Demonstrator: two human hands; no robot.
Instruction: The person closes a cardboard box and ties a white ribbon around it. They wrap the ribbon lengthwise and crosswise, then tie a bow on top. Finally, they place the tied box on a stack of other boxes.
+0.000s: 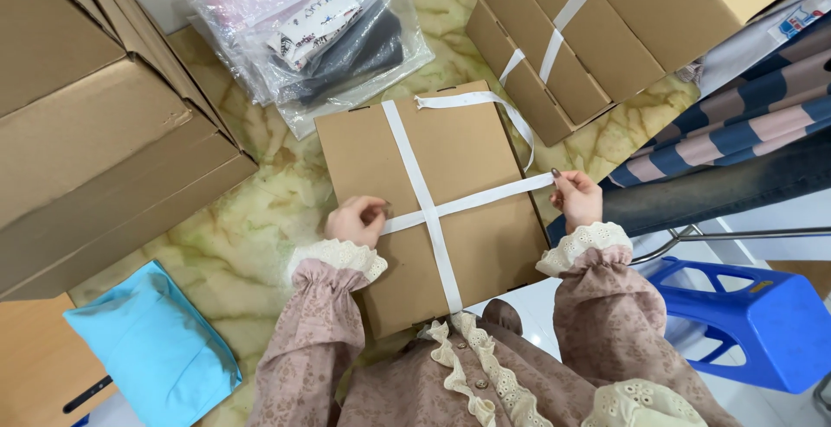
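hands on a strapped box

head view: a flat cardboard box [450, 193] lies on the marbled floor [251, 237], crossed by white strap [426, 206]. the left hand [357, 219] pinches the strap at the box's left edge; the right hand [576, 198] grips it at the right edge. clothing bags [320, 33] lie beyond, a blue stool [762, 314] at right.

This looks like a small packing room for a clothing seller: stacked cardboard boxes [95, 124] fill the left of the frame, more taped boxes [606, 38] sit upper right, and bagged garments [320, 33] lie on the marble-patterned floor [251, 237].
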